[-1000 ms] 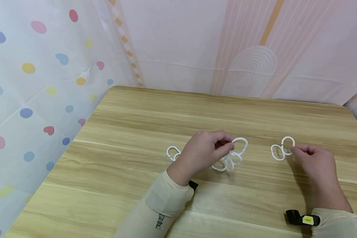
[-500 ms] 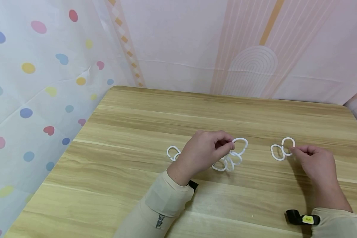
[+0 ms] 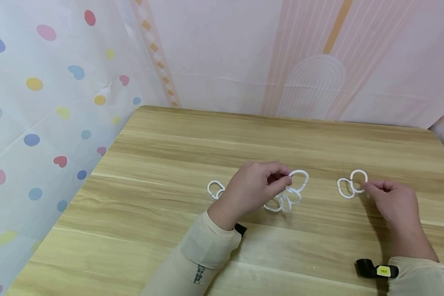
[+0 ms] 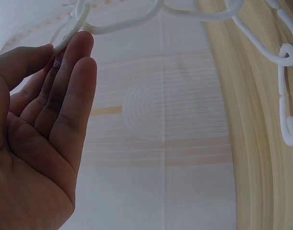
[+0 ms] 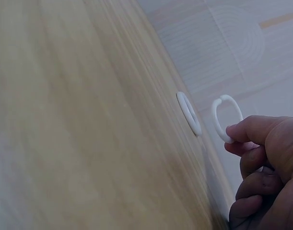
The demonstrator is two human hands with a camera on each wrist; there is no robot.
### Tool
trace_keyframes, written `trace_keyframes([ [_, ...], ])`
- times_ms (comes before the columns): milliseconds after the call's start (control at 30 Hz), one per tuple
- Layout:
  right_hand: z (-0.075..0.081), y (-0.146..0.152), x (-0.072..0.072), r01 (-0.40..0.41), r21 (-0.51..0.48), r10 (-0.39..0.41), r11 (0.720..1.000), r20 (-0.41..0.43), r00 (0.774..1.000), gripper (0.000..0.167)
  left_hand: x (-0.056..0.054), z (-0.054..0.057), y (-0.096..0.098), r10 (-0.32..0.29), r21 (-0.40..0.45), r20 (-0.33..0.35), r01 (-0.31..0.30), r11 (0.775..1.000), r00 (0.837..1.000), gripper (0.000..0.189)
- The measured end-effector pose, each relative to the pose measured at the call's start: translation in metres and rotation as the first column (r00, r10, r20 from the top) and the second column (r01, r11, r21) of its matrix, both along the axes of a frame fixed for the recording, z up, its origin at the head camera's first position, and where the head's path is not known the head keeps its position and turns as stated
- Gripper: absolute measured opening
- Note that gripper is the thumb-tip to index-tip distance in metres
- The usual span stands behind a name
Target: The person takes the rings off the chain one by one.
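Observation:
My left hand [image 3: 249,191] pinches a white plastic ring [image 3: 307,179] between thumb and fingertips, above the table. From that ring hangs a chain of linked white rings [image 3: 300,198], its lower part near the tabletop. In the left wrist view the pinched ring [image 4: 71,37] joins further links along the top and right. On the right, my right hand [image 3: 397,203] pinches a single white ring [image 3: 359,170] by its side. A gap shows in this ring [image 5: 216,117] in the right wrist view. Another white ring [image 3: 339,191] lies beside it, on the table.
More white rings [image 3: 209,190] show left of my left wrist, partly hidden behind it; whether they belong to the chain I cannot tell. The wooden table [image 3: 163,144] ends at a patterned cloth [image 3: 222,49] behind and on the left.

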State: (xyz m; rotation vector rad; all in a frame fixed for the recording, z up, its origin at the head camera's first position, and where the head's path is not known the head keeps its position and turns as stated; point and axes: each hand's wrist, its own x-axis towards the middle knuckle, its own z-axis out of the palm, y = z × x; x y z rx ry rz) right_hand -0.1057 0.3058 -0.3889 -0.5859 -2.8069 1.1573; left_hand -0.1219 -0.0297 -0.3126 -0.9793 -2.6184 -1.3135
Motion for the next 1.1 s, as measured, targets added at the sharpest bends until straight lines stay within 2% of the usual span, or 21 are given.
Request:
trace_keyframes([
  [767, -0.0033, 0.0027, -0.0003, 0.015, 0.021, -0.015, 1.000, 0.012, 1.000, 0.042, 0.0010, 0.0008, -0.0005, -0.001, -0.003, 0.016, 0.001, 1.000, 1.000, 0.007],
  [1100, -0.0035, 0.0046, -0.0003, 0.016, 0.030, -0.016, 0.999, 0.031, 0.999, 0.044, 0.0017, 0.0017, -0.0008, -0.002, 0.001, 0.015, 0.002, 1.000, 1.000, 0.007],
])
